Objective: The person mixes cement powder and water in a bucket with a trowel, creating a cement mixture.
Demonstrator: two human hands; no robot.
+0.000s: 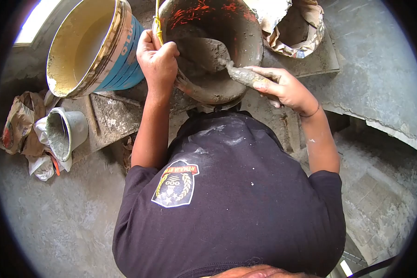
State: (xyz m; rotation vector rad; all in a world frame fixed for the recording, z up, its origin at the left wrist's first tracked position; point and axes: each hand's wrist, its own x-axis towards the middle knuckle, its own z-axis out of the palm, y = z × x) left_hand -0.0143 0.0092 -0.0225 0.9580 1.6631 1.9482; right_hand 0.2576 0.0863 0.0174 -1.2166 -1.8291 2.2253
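Observation:
My left hand point(160, 62) is closed over the left rim of a mortar-smeared bucket point(206, 95), right beside a yellow cord point(158, 25) at the same edge. In my right hand point(282, 90) is a trowel point(204, 52), gripped by its mortar-caked handle. Its blade lies inside the bucket, tilted and coated in grey. Wet grey mortar point(192, 69) shows around the blade, and orange streaks mark the bucket's far inner wall. Grey smears cover the fingers of my right hand.
A large blue-and-white bucket point(120, 65) of cloudy liquid stands at the left. Below it are a small white pail point(81, 129) and crumpled brown bags point(23, 123). An open torn paper sack point(316, 28) stands at the back right, near a concrete slab point(375, 69).

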